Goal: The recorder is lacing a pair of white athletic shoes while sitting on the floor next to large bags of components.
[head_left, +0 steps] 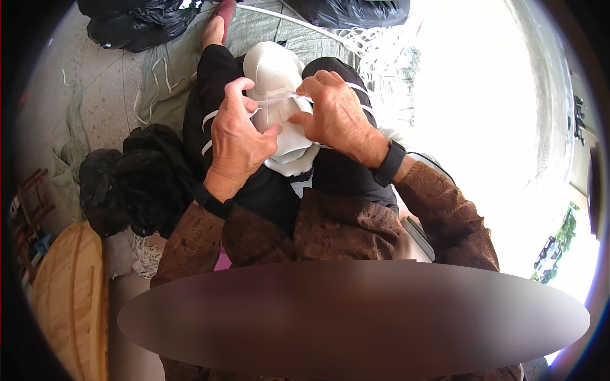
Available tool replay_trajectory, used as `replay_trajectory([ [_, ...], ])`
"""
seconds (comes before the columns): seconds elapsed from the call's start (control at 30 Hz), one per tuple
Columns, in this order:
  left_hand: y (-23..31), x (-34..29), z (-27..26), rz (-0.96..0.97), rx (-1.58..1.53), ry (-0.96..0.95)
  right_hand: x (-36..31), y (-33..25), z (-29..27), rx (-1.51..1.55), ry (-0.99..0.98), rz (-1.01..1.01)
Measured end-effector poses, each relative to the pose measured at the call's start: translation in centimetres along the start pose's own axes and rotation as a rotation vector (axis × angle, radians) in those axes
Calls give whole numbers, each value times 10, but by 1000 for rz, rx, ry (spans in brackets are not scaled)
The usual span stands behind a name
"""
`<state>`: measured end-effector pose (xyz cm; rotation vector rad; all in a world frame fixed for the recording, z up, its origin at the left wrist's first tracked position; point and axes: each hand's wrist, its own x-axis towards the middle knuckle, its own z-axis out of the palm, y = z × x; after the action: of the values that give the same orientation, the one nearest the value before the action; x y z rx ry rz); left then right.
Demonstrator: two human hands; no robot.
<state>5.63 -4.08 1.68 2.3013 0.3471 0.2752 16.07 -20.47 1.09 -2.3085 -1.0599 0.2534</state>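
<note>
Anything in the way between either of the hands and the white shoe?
Nothing visible blocks either side: the left hand and right hand are both at the shoe. Only a thin white lace crosses over it between them.

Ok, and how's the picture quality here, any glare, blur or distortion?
In the head view, glare burns much of the right side to white; also in the head view, fisheye bending makes the wooden board's true outline hard to judge, and a smeared oval covers the lower part; there, the left hand and right hand look fairly sharp.
</note>
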Motion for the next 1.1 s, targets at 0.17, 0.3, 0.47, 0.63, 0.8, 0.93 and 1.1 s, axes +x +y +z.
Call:
replay_trajectory([
  [0.17,-9,6,-3,8,114,4,8,2,3,-47,-28,-81],
  [0.3,-22,-14,5,27,-76,98,7,5,9,196,22,-286],
  [0.47,-21,-22,14,-40,-233,212,-2,-1,10,175,29,-96],
  [0.63,-16,-10,8,243,-48,152,0,-8,-1,-365,-85,-359],
  [0.8,-26,12,-1,606,502,-232,13,-8,11,-566,7,-455],
  [0.93,-14,22,2,717,582,-256,11,8,24,-359,179,-424],
  [1.1,25,-11,-43,-106,-346,-97,-12,-66,-20,236,198,-445],
])
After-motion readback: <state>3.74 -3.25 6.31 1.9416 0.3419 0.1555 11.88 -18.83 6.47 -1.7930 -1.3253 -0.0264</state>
